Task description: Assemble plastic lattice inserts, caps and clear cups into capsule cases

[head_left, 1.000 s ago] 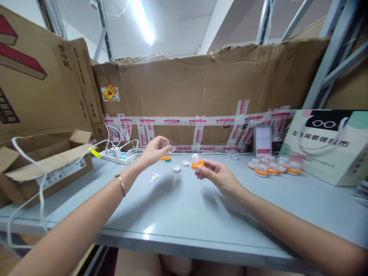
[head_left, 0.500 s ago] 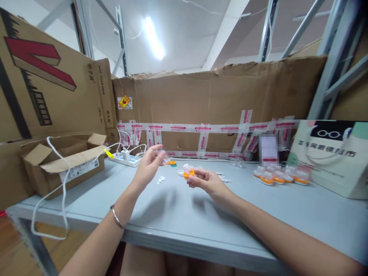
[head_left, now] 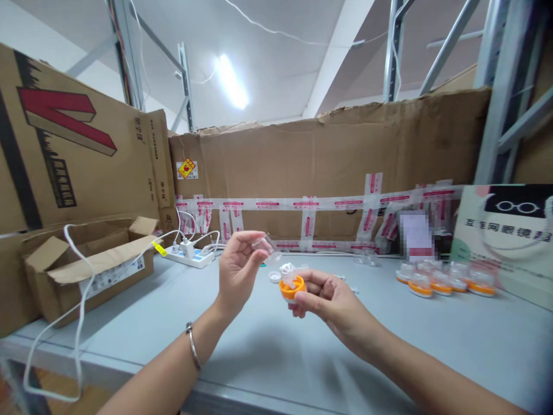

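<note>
A clear plastic cup-shaped cover is pinched between the thumb and fingers of my left hand, its rim tilted toward the lower right. In my right hand is a round orange-and-white base, gripped at its right side above the table. A white piece with a rounded, slotted head stands up from the middle of this base. The cover hangs above and left of the base, apart from it. Behind the base a small white ring-shaped part lies on the table.
Several clear-topped orange-and-white containers stand at the right, beside a paper bag and a blurred-out upright card. Clear parts lie at the back. An open carton and a power strip occupy the left.
My left hand has moved right and down, bringing the clear cover toward the base. My right hand now holds the base lower and nearer. The camera view has tilted up slightly.
</note>
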The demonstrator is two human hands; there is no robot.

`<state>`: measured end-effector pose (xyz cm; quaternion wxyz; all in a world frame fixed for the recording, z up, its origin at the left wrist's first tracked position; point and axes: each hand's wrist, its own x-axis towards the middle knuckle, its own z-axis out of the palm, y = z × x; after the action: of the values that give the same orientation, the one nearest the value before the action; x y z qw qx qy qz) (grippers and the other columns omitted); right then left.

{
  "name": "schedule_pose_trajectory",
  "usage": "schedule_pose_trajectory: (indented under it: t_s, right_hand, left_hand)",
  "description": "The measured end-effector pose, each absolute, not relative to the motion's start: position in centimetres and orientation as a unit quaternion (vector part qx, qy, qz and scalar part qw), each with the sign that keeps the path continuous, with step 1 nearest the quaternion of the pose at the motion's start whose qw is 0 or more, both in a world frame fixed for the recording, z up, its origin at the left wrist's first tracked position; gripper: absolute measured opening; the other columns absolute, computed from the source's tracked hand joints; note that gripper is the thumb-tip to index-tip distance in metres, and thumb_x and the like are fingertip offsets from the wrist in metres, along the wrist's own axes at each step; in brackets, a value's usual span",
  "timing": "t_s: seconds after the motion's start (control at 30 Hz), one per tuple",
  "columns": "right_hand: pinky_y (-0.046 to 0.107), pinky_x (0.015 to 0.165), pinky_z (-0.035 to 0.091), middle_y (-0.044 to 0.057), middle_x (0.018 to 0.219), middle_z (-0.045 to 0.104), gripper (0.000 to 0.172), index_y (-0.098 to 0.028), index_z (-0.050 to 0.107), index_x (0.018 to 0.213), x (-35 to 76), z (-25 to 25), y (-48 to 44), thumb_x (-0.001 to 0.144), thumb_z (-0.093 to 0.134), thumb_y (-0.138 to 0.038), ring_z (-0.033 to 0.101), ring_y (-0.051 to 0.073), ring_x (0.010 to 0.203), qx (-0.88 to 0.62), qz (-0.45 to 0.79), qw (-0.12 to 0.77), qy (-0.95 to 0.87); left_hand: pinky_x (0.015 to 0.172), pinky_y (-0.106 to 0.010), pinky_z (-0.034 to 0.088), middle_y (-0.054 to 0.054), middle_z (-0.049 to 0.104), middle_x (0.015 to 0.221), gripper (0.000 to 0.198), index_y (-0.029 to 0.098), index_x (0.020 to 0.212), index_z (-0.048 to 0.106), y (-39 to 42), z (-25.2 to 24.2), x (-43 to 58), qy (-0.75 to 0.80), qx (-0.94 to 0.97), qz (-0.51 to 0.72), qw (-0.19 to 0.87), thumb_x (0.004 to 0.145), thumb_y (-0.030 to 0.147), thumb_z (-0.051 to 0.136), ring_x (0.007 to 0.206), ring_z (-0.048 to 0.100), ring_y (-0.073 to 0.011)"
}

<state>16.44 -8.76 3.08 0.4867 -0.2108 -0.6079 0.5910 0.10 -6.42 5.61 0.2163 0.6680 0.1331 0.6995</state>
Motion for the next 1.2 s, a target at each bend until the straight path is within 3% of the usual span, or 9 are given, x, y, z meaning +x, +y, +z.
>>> schedule_pose_trajectory:
  t_s: [0.2,0.47,1.2]
  right_hand:
    - [0.024,0.056,0.046,0.000,0.066,0.067,0.024,-0.016,0.065,0.081,16.4,2.8,-8.6,0.064,0.076,-0.029,0.058,0.009,0.055,-0.213,0.590,0.481,-0.612]
    - [0.024,0.057,0.047,-0.001,0.062,0.066,0.021,-0.016,0.062,0.073,16.4,3.0,-8.8,0.063,0.077,-0.026,0.058,0.009,0.054,-0.200,0.592,0.477,-0.617]
    - [0.025,0.059,0.049,-0.001,0.062,0.067,0.020,-0.017,0.064,0.074,16.5,3.2,-9.1,0.061,0.077,-0.025,0.061,0.010,0.056,-0.192,0.603,0.480,-0.607]
  left_hand:
    - [0.063,-0.025,0.050,-0.004,0.061,0.074,0.031,0.017,0.093,0.058,-7.1,5.1,0.4,0.138,0.706,0.660,0.216,0.075,0.040,0.065,0.069,0.060,-0.0154]
    - [0.071,-0.026,0.048,-0.006,0.060,0.088,0.025,0.018,0.097,0.060,-7.4,4.1,0.4,0.128,0.740,0.634,0.185,0.076,0.031,0.066,0.078,0.058,-0.0157]
    - [0.071,-0.027,0.045,-0.005,0.061,0.083,0.024,0.019,0.096,0.062,-7.6,4.0,0.2,0.152,0.760,0.611,0.160,0.074,0.028,0.068,0.076,0.055,-0.0168]
